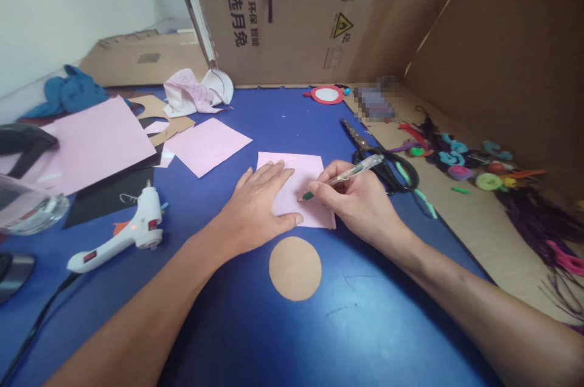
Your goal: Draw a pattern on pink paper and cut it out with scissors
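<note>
The right fingers [325, 186] were clamped on a green-tipped pen [351, 171], its tip on pink paper [306, 169]. The left fingers [269, 173] lay spread apart on that sheet.

Blue tabletop [365, 326] bearing craft materials. Left: white hot-glue gun [137, 226] beside a black paper sheet [107, 198]; above them, a large pink paper sheet [103, 143], a smaller pink paper square [207, 146] and a crumpled blue cloth [68, 94]. Centre: flat tan paper disc [295, 269]. Right: steel scissors with black handles [360, 139], a round red-rimmed white disc [326, 95], and multicoloured craft pieces [456, 159] on a tan cardboard strip [497, 235], backed by a printed cardboard wall [292, 28].
</note>
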`<state>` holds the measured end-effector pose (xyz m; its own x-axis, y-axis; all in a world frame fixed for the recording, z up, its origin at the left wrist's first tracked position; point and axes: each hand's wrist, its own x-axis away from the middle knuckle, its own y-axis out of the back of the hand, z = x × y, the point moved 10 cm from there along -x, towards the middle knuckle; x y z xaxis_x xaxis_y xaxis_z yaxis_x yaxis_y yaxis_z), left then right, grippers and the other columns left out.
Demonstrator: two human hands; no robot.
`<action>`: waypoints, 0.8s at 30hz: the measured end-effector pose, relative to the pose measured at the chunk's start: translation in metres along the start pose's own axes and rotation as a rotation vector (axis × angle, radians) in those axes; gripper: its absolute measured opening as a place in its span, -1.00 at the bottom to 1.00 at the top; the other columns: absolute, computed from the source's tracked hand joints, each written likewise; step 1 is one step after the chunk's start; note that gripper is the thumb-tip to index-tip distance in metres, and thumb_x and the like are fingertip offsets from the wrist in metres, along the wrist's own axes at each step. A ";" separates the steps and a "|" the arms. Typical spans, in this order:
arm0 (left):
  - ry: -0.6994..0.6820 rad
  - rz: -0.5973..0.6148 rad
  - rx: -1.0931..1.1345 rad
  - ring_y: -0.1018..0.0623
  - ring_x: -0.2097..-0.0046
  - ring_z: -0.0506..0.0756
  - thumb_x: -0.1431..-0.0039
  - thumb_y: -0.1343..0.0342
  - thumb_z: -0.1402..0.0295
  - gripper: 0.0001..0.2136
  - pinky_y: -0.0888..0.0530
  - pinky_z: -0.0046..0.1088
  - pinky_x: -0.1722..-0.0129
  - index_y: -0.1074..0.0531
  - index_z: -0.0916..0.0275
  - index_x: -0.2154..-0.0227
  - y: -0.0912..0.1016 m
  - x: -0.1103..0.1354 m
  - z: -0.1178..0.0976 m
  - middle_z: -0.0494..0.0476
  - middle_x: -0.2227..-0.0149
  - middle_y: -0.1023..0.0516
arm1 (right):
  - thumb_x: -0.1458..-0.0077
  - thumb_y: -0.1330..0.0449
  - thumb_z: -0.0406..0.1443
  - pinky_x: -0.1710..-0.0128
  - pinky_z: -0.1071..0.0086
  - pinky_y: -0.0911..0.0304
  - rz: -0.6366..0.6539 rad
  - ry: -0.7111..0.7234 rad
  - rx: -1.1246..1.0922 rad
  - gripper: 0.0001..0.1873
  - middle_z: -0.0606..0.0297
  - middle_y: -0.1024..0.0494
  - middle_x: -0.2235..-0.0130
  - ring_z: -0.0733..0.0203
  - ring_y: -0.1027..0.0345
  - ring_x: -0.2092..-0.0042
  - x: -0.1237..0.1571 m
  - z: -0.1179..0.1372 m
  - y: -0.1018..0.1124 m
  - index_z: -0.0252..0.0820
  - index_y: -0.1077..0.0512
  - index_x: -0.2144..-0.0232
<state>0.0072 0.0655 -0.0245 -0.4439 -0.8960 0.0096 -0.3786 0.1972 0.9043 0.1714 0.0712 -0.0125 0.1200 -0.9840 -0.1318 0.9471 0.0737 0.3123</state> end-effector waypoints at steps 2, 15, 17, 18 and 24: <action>0.005 0.005 -0.004 -0.08 -0.62 0.40 -0.24 -0.26 0.10 -0.19 0.04 0.21 -0.58 -0.22 0.17 -0.52 0.000 0.000 0.000 0.31 -0.61 -0.12 | -0.16 -0.38 -0.15 0.49 0.37 -0.17 -0.060 0.003 -0.002 -0.76 0.32 -0.58 0.48 0.24 -0.36 0.48 -0.001 0.003 0.007 -0.11 -0.46 0.42; 0.003 0.008 -0.012 -0.07 -0.63 0.37 -0.25 -0.25 0.09 -0.18 0.05 0.20 -0.58 -0.21 0.19 -0.52 -0.001 0.000 0.001 0.31 -0.62 -0.11 | -0.15 -0.36 -0.20 0.45 0.37 -0.22 -0.143 0.005 -0.004 -0.79 0.34 -0.57 0.49 0.22 -0.41 0.46 -0.002 0.006 0.016 -0.11 -0.45 0.45; -0.001 0.003 -0.007 -0.07 -0.62 0.37 -0.25 -0.25 0.09 -0.19 0.04 0.20 -0.58 -0.21 0.18 -0.52 0.000 0.000 0.000 0.32 -0.62 -0.11 | -0.15 -0.39 -0.19 0.47 0.37 -0.20 -0.100 0.008 -0.006 -0.77 0.34 -0.56 0.49 0.23 -0.39 0.47 -0.001 0.005 0.012 -0.11 -0.45 0.44; -0.004 0.000 -0.004 -0.07 -0.62 0.38 -0.25 -0.25 0.09 -0.19 0.04 0.20 -0.58 -0.21 0.18 -0.52 0.000 0.000 0.000 0.32 -0.62 -0.11 | -0.14 -0.41 -0.18 0.47 0.37 -0.19 -0.083 0.010 -0.009 -0.77 0.34 -0.56 0.49 0.23 -0.38 0.47 -0.001 0.005 0.010 -0.11 -0.45 0.43; -0.016 -0.021 0.009 -0.09 -0.62 0.38 -0.25 -0.26 0.09 -0.21 0.02 0.23 -0.57 -0.23 0.10 -0.51 0.001 0.000 0.000 0.29 -0.61 -0.14 | -0.14 -0.43 -0.14 0.49 0.36 -0.15 -0.045 0.002 -0.008 -0.74 0.34 -0.57 0.49 0.25 -0.32 0.49 0.000 0.003 0.005 -0.10 -0.46 0.43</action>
<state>0.0070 0.0651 -0.0239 -0.4490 -0.8934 -0.0162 -0.3953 0.1824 0.9003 0.1748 0.0707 -0.0078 0.0779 -0.9860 -0.1473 0.9540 0.0309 0.2981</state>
